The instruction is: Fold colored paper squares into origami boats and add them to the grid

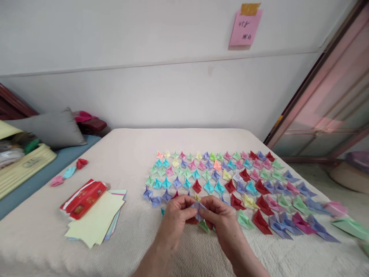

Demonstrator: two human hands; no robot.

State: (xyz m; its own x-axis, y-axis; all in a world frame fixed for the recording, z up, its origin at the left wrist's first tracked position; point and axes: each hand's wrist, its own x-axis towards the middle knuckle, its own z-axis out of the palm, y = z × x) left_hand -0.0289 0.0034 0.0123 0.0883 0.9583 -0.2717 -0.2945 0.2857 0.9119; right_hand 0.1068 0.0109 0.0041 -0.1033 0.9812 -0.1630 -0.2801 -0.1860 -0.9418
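Observation:
Between both hands is a small lavender folded paper (pixel 198 209), low in the middle of the view. My left hand (pixel 179 215) pinches its left side between thumb and fingers. On its right side my right hand (pixel 219 214) has a similar pinch, thumb on top. The hands are close together, and the fingers partly hide the paper. Rows of small folded paper boats in many colours lie behind and to the right, among them a dark red boat (pixel 261 220) and a light green boat (pixel 245 219). Several boats are partly covered by my hands.
A red packet (pixel 85 198) lies on a stack of coloured paper sheets (pixel 99 215) at the left. Beyond it are three small crumpled pieces, including a red one (pixel 82 163). The quilted bed cover (pixel 129 142) meets a wall; a grey pillow (pixel 59 127) rests at far left.

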